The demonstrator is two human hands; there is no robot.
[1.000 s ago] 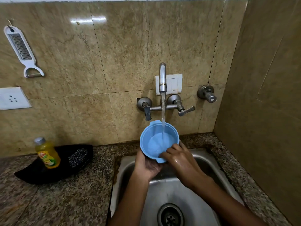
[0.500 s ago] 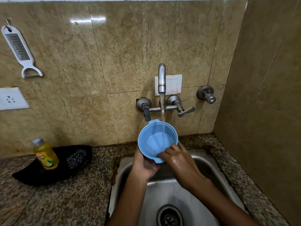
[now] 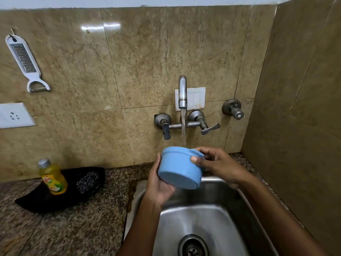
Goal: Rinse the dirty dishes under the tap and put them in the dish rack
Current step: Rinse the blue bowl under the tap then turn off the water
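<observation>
A small blue plastic bowl (image 3: 180, 168) with a side lug is held above the steel sink (image 3: 199, 220), tipped so its base faces me and its mouth points toward the wall. My left hand (image 3: 159, 183) grips its left side and base from below. My right hand (image 3: 215, 164) pinches the rim and lug on the right. The tap (image 3: 182, 92) runs, and its stream falls onto the bowl's upper back edge. The inside of the bowl is hidden.
On the granite counter at left, a yellow dish-soap bottle (image 3: 52, 177) and a steel scrubber (image 3: 87, 182) sit on a black tray (image 3: 38, 203). A grater-peeler (image 3: 25, 60) and a socket (image 3: 13, 115) are on the tiled wall. A side wall (image 3: 299, 108) closes the right. No dish rack shows.
The bowl has been tipped from mouth-toward-me under the stream to base-toward-me. My right hand shifted from the bowl's near rim to its right rim and lug.
</observation>
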